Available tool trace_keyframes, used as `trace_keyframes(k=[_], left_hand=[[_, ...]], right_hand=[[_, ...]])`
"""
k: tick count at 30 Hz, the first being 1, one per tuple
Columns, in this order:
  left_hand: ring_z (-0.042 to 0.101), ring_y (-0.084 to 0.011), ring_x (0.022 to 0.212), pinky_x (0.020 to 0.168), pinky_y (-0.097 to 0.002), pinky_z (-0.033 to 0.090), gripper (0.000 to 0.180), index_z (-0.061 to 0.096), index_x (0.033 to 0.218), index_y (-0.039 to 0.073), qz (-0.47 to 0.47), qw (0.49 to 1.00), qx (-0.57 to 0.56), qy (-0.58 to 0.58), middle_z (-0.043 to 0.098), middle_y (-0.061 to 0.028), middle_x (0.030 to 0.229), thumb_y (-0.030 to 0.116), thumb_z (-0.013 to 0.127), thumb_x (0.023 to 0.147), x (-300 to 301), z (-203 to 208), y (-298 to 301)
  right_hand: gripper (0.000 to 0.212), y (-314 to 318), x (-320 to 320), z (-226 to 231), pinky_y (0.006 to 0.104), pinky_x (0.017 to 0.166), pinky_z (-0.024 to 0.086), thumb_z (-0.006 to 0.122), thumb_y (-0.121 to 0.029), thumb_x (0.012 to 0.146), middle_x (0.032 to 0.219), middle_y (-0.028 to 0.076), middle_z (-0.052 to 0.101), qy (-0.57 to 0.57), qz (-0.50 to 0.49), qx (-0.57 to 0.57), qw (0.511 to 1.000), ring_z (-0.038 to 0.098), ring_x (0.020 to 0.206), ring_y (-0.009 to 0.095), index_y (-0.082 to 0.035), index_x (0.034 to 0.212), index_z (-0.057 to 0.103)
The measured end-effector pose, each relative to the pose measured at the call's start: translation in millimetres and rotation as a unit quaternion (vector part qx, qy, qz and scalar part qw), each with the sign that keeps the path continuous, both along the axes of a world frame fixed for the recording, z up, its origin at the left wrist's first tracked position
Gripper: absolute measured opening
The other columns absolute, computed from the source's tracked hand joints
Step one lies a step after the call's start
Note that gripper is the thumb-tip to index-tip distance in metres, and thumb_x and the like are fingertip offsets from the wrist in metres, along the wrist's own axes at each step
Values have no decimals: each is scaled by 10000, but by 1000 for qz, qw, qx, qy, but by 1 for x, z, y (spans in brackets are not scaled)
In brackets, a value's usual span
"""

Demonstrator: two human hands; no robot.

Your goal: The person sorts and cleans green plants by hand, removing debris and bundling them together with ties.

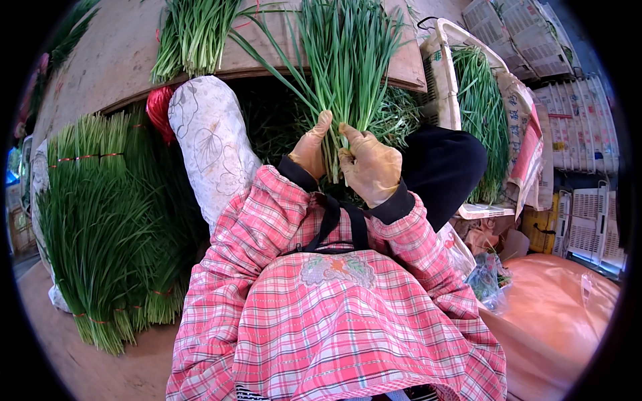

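A loose bunch of garlic chives (348,60) stands out ahead of me, its pale stem ends toward my body and its green leaves fanned over the table edge. Wrapped around the left side of the stems is my gloved left hand (309,148), thumb pointing up along them. My right hand (372,164), in a matching yellowish glove, pinches stems on the bunch's right side with thumb and bent forefinger. A few long leaves stray out to the left. The lowest stem ends are partly hidden between my hands.
Another chive bunch (197,37) lies on the wooden table (127,50). Tied bundles (100,200) are stacked at my left, near a red bag (160,113). At right stands a white crate (455,100) of loose chives (480,120), with an orange plastic sack (558,294) nearer me.
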State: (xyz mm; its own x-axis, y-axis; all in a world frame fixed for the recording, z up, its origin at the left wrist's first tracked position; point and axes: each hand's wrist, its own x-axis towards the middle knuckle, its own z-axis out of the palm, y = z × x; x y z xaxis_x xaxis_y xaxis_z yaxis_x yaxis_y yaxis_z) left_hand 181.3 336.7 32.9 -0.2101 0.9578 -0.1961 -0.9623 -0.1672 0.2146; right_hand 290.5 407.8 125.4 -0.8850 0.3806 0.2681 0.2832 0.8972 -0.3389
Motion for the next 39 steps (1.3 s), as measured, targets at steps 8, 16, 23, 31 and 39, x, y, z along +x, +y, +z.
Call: trace_keyframes(k=[8,16,23,31,39], left_hand=[[519,-310,1116,992,-440,375,655,446,1271,5,-66,992,93,-53,546,-171,1213,544,411,901,-6,-18,3],[613,-333,952,781,-437,523,667,457,1284,22,-44,997,36,46,568,-224,1167,559,407,891,-10,-10,1],[646,-323,858,666,-414,555,689,483,1253,11,-21,996,-32,84,594,-232,1117,581,426,869,-5,6,1],[543,-295,1089,983,-431,397,645,480,1257,44,-28,997,-60,-24,567,-152,1197,546,504,853,-2,-1,0],[581,-252,1024,892,-384,475,637,506,1224,35,-28,997,61,45,598,-130,1140,532,562,829,-3,-1,0]], right_hand=[[122,7,-13,-5,337,547,472,652,-85,753,742,88,586,40,37,-26,998,606,629,261,-97,873,671],[103,25,47,26,289,646,486,686,-53,763,773,98,611,-12,201,-437,877,609,712,203,-31,856,647],[180,32,62,14,351,520,456,657,-88,716,714,69,557,21,60,14,998,578,582,249,-115,893,643],[173,-4,-14,-11,413,517,444,672,-229,738,708,114,569,-52,-9,114,992,583,568,296,-79,769,590],[133,8,5,2,330,548,478,604,-118,824,645,127,619,9,-115,-308,944,627,572,240,11,836,577]])
